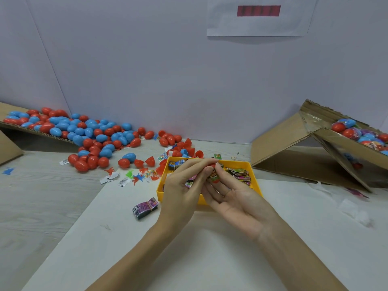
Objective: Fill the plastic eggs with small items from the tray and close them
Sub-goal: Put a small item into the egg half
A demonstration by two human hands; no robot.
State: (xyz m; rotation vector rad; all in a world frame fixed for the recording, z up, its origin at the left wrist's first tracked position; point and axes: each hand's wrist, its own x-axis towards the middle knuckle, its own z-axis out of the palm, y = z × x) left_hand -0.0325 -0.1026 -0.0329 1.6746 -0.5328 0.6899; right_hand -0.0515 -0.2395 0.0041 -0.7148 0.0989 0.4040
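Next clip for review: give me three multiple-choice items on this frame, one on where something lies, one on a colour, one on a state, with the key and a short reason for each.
1. Where does the banded bundle of packets lie?
A. inside the tray
B. on the table left of the tray
C. in the right-hand box

2. What colour is the tray?
A. yellow
B. green
C. white

3. What are the hands doing?
A. both rest flat on the table
B. both work on a red egg with a printed slip
C. one lifts the tray

Key:
1 B: the bundle sits on the white sheet, outside the tray's left wall.
2 A: its rim and walls are plainly yellow.
3 B: the left hand and right hand meet over the tray, fingers around the red egg.
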